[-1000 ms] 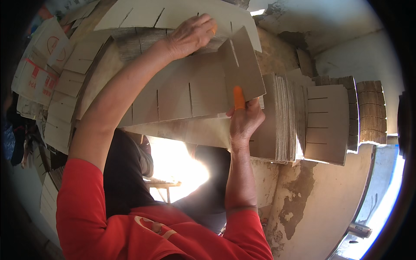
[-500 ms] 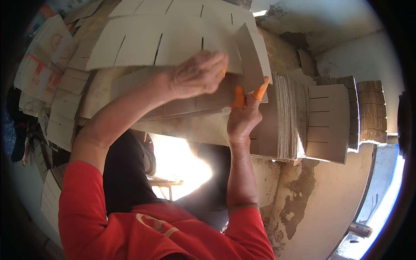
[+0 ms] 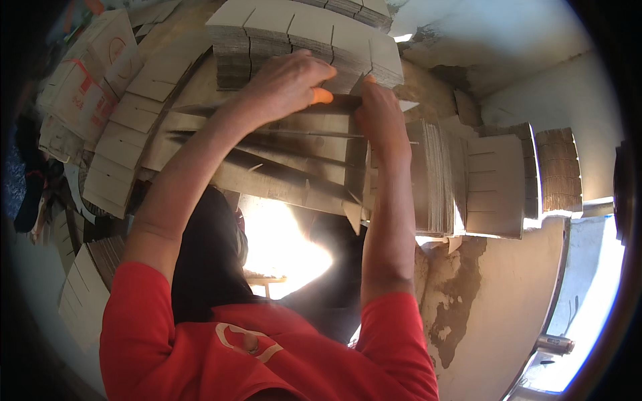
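Several long cardboard divider strips (image 3: 294,162) stand on edge, spread across the worktable in front of me. A shorter slotted cross strip (image 3: 354,175) runs across them near their right ends. My right hand (image 3: 382,115) is closed at the far end of this cross strip, an orange finger cot on a fingertip. My left hand (image 3: 289,85), also with orange cots, is bent at the farthest long strip, its thumb on the near side. It seems to pinch that strip, though the contact is partly hidden. Just beyond both hands sits a thick stack of slotted cardboard sheets (image 3: 311,30).
Upright cardboard pieces (image 3: 438,177) are packed along the right, with slotted sheets (image 3: 495,184) and another bundle (image 3: 559,170) farther right. On the left lie overlapping slotted sheets (image 3: 120,147) and a white carton with red print (image 3: 87,80). A bright gap shows between my legs.
The short strip that stood upright in my right hand now lies across the long strips, which have been spread apart on edge. Both hands have moved farther away, and the view has shifted.
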{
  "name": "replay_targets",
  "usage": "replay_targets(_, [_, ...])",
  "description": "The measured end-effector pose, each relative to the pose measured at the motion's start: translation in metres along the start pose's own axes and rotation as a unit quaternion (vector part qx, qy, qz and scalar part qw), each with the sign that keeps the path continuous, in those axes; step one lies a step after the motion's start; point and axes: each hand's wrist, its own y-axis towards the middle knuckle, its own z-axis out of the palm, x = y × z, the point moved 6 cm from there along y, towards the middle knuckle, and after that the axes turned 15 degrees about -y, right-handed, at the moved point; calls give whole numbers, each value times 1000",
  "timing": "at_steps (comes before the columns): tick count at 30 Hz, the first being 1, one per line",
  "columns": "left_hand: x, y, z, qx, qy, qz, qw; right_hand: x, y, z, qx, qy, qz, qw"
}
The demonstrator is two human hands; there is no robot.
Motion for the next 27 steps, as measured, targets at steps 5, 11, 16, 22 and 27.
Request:
replay_targets(5, [39, -25, -6, 49, 16, -116, 992, -37, 29, 86, 193, 9, 39, 980])
replay_targets(11, [32, -72, -13, 23, 0, -59, 998, -58, -6, 49, 94, 238, 193, 947])
replay_targets(16, [1, -96, -1, -11, -57, 103, 993, -95, -113, -26, -190, -182, 167, 950])
replay_targets(22, [11, -101, 37, 75, -25, 78, 994, -156, -192, 31, 4, -279, 199, 939])
replay_targets(27, [14, -111, 42, 106, -83, 16, 991, -174, -198, 41, -42, -231, 145, 961])
